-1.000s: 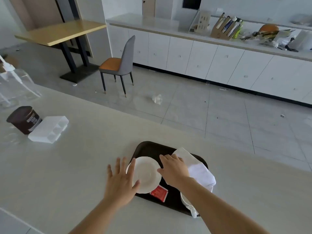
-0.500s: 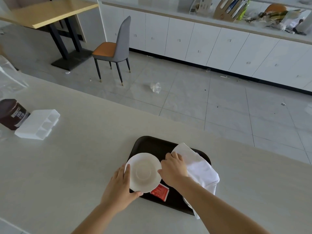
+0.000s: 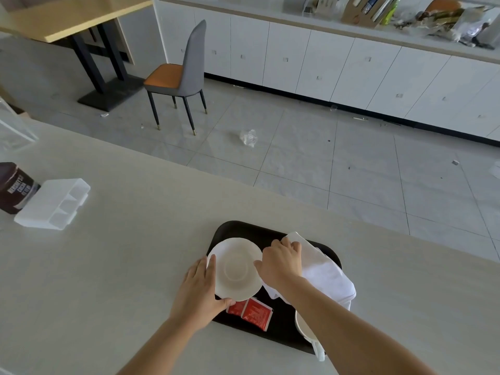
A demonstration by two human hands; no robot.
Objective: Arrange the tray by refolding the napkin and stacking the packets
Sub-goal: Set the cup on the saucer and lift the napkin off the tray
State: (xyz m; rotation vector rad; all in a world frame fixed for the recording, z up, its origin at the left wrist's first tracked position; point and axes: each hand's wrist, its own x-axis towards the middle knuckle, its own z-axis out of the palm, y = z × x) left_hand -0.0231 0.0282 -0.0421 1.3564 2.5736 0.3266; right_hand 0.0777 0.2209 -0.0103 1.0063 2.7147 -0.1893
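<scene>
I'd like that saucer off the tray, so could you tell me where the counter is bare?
Bare counter lies left of the tray, between it and the white organizer. Right of the tray is bare too. The tray itself is crowded: saucer, napkin, red packets.

A pale surface [image 3: 121,266] fronts a grey tiled floor [image 3: 351,163] scattered with litter. A grey chair with an orange seat [image 3: 178,77] stands far left beside a wooden table [image 3: 67,14]; white cabinets [image 3: 338,69] line the far wall under a cluttered counter [image 3: 270,12].
</scene>
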